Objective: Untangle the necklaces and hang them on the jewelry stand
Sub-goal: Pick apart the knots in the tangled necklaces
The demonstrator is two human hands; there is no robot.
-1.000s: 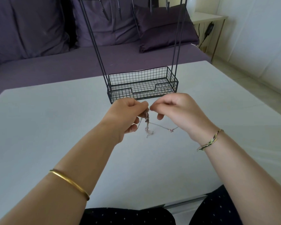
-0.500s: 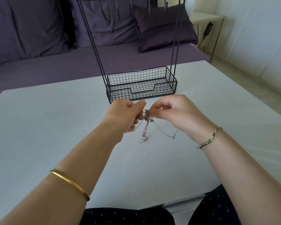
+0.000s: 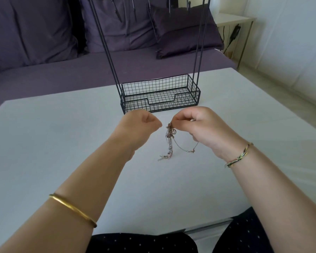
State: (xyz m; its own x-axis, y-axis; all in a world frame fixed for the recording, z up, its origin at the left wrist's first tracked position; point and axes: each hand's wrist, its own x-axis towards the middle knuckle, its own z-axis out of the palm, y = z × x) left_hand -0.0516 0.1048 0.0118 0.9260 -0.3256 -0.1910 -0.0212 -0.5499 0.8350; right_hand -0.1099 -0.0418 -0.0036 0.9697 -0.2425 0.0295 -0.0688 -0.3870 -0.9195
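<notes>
So far: nothing hung and nothing freed; judged to be early in the untangling.
Necklaces (image 3: 170, 141): bunched in one knotted clump, dangling from the right grip (image 3: 195, 125), tail ends trailing on the table (image 3: 62, 143); one thin chain with a small charm looping off toward the right wrist.
Right grip: closed in a pinch on the top of the clump, holding it up.
Left grip (image 3: 142, 123): curled closed, thumb against forefinger, just beside the clump but apart from it; no strand seen in it, though a chain this fine cannot be ruled out.
Stand (image 3: 153, 86): upright on the table just beyond both grips, no chain in the wire basket at its foot, hooks (image 3: 117, 13) at the top bare as far as shown.
Left to do: pick the knot apart, separate each chain, lift each onto a hook.
Table: pale, smooth, matt.
Room: purple sofa (image 3: 44, 75) with cushions (image 3: 181, 33) behind the table, small white side table (image 3: 233, 19) at the right with a cable hanging, pale wall and floor alongside.
Wrists: gold bangle (image 3: 73, 209) on the left, braided bracelet (image 3: 239, 157) on the right.
</notes>
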